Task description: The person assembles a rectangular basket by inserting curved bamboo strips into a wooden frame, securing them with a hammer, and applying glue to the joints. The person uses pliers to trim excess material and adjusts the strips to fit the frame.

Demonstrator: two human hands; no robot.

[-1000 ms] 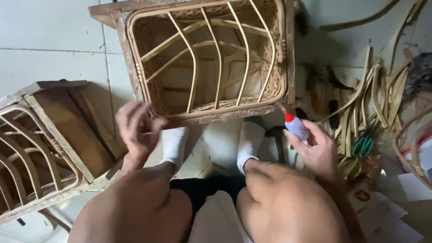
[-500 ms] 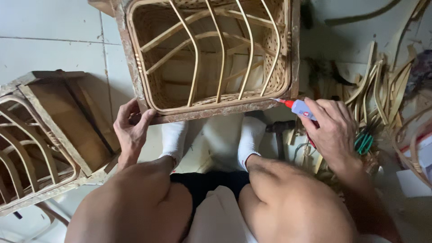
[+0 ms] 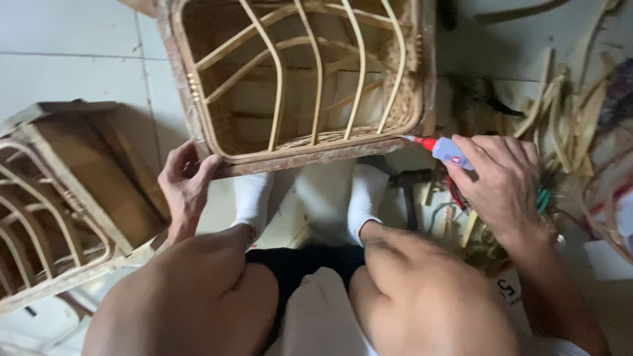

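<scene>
A square rattan frame [image 3: 198, 125] with curved cane ribs stands on the floor in front of my knees. My left hand [image 3: 185, 186] grips its lower left corner, fingers wrapped over the wooden edge. My right hand [image 3: 502, 181] holds a small glue bottle [image 3: 450, 151] with a red nozzle, and the nozzle tip touches the frame's lower right corner. My feet in white socks [image 3: 252, 195] rest just under the frame's front edge.
A second rattan-and-wood frame [image 3: 59, 198] lies at the left on the white tiled floor. A pile of cane strips [image 3: 560, 112] and scraps sits at the right. A hammer [image 3: 410, 191] lies by my right foot.
My right hand has brought the glue bottle up and left until its tip meets the frame's corner. My left hand has closed on the frame's lower left corner. The view has shifted downward.
</scene>
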